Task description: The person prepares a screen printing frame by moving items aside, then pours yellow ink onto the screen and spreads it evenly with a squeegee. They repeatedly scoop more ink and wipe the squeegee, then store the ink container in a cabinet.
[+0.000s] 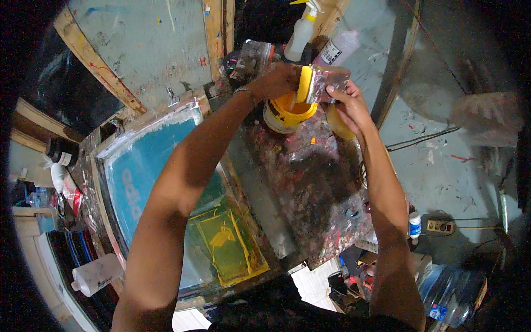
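Over a yellow tub (275, 120) of yellow ink, my right hand (354, 108) grips a paint-smeared squeegee (329, 82), thumb on its near face. Thick yellow covers the squeegee's left edge. My left hand (275, 81) is closed at that yellow edge, above the tub's rim; its fingers are in shadow, and what they hold cannot be made out. To the left, partly behind my left forearm, lies a framed printing screen (148, 145) with blue mesh. At its near right corner is a greenish patch (229, 243) outlined and smeared with yellow ink.
A spray bottle (301, 37) and a pinkish bottle (338, 48) stand behind the tub. The worktop (315, 185) is heavily stained. At left are a dark jar (62, 151) and a white bottle (98, 274). A power strip (441, 227) and a large water bottle (451, 293) are at right.
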Demonstrator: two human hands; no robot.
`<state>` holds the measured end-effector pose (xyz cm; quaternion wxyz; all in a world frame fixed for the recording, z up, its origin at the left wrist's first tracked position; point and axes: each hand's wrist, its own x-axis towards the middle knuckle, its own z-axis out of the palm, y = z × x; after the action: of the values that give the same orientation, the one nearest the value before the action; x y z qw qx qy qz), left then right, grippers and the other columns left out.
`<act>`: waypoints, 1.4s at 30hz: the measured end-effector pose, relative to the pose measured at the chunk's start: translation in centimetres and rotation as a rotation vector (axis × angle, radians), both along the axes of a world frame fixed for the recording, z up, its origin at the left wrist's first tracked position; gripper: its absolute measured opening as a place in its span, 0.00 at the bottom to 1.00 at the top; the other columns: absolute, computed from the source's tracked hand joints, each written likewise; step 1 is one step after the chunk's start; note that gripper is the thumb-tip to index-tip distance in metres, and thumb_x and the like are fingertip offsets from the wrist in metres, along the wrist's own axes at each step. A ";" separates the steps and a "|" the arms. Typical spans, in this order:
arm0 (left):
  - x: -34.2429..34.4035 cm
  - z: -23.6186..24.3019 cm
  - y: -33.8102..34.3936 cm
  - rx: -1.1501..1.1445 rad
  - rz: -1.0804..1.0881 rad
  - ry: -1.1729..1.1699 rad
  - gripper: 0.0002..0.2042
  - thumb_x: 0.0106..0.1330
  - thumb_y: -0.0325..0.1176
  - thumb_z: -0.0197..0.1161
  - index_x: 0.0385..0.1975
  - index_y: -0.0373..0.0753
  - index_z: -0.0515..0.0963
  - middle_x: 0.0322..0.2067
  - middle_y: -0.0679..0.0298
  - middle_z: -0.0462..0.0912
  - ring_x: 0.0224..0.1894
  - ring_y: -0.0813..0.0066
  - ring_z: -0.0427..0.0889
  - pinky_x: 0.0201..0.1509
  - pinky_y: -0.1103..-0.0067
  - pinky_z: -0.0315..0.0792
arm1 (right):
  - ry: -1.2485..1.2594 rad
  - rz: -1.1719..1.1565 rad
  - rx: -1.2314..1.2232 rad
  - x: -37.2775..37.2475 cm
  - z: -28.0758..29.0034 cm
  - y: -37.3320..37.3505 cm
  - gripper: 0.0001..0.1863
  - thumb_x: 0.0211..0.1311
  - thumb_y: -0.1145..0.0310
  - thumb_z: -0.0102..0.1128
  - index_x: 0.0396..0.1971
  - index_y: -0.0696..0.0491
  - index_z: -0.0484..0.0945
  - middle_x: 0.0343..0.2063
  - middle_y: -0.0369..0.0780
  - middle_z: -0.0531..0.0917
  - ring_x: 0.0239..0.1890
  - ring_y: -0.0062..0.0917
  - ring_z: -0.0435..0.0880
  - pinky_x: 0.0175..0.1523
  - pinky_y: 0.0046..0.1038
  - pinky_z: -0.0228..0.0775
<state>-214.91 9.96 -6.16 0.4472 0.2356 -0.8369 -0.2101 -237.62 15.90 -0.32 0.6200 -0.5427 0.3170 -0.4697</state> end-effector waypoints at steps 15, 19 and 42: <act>3.0 5.3 4.1 -0.125 0.304 -0.414 0.12 0.64 0.39 0.59 0.38 0.39 0.81 0.35 0.52 0.84 0.38 0.53 0.83 0.44 0.62 0.76 | -0.078 -0.011 0.052 0.0 -1.5 0.4 0.18 0.60 0.78 0.62 0.51 0.55 0.73 0.45 0.38 0.83 0.45 0.26 0.82 0.53 0.30 0.73; 3.0 5.8 4.6 -0.138 0.370 -0.599 0.09 0.62 0.32 0.57 0.35 0.36 0.81 0.34 0.50 0.83 0.40 0.51 0.83 0.45 0.62 0.77 | -0.023 -0.046 0.006 -0.1 -2.0 0.1 0.20 0.59 0.78 0.64 0.52 0.55 0.72 0.45 0.39 0.83 0.45 0.26 0.82 0.53 0.29 0.73; 5.6 6.8 10.6 0.103 0.737 -0.262 0.11 0.61 0.36 0.59 0.30 0.35 0.82 0.28 0.49 0.83 0.31 0.50 0.83 0.37 0.63 0.77 | 0.403 -0.115 -0.275 0.1 -0.3 -1.0 0.21 0.48 0.88 0.60 0.44 0.54 0.74 0.37 0.31 0.81 0.41 0.17 0.78 0.49 0.21 0.71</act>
<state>-209.33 20.57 0.59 0.3698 0.5672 -0.7345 -0.0456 -237.53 14.86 -0.63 0.4369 -0.6858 0.3978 -0.4249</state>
